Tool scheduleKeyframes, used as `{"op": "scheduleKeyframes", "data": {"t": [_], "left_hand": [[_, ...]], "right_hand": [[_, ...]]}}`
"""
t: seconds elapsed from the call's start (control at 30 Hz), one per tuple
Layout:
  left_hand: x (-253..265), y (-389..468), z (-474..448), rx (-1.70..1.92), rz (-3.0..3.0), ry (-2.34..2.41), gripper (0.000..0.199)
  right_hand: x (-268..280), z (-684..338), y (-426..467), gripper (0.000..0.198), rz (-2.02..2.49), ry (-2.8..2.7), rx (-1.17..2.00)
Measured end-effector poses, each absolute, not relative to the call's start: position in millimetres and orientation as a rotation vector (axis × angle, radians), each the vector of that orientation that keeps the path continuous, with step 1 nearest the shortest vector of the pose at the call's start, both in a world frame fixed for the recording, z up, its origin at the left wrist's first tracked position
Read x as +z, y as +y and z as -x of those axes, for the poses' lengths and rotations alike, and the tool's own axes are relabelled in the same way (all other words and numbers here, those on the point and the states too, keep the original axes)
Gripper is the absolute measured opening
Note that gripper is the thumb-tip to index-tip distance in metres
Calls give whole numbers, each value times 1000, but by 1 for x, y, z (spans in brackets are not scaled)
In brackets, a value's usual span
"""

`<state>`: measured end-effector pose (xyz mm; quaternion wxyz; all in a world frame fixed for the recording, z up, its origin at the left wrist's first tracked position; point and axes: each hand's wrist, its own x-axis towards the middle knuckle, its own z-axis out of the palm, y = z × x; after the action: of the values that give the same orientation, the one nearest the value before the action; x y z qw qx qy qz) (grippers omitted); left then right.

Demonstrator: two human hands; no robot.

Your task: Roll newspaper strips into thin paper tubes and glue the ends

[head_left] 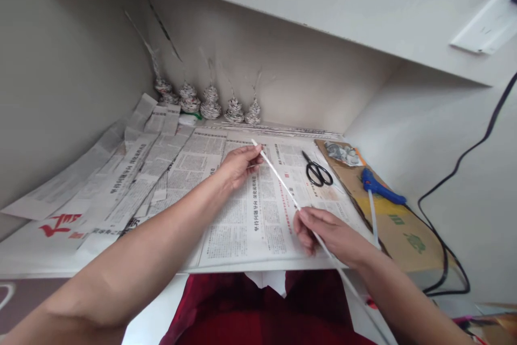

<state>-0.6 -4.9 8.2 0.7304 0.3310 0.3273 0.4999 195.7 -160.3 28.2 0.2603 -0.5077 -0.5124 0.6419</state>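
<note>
As both hands bear on the thin white rod [281, 181], we place it over the newspaper [258, 226], running aslant toward the wearer. We find the left hand [242, 166] pinching it just short of its upper tip, and the right hand [323, 231] closed on it lower down. Below that grip it slopes past the table edge [226, 270] and leaves the view, so we cannot tell how its tail lies. In our judgement, uneven pressure between the two grips could crease the slender shaft, and a snag on the unseen tail could tug it loose. We also note scissors [318, 174] lying near the right hand, and a glue gun [379, 188] on cardboard [398, 229], whose cable [454, 164] a careless elbow might catch.
</note>
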Motion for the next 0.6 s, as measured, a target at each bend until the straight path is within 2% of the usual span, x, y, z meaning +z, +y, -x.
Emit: {"op": "scheduleKeyframes", "data": {"t": [0.23, 0.43, 0.6], "left_hand": [[11, 8, 9, 1314, -596, 838, 14], [6, 1, 2, 1209, -673, 948, 18], [-2, -4, -4, 1097, -897, 983, 16]], "right_hand": [[47, -236, -182, 38, 1719, -1813, 1481], [27, -263, -143, 36, 1500, -1052, 1494], [26, -284, -69, 33, 1540, -816, 1406]]}}
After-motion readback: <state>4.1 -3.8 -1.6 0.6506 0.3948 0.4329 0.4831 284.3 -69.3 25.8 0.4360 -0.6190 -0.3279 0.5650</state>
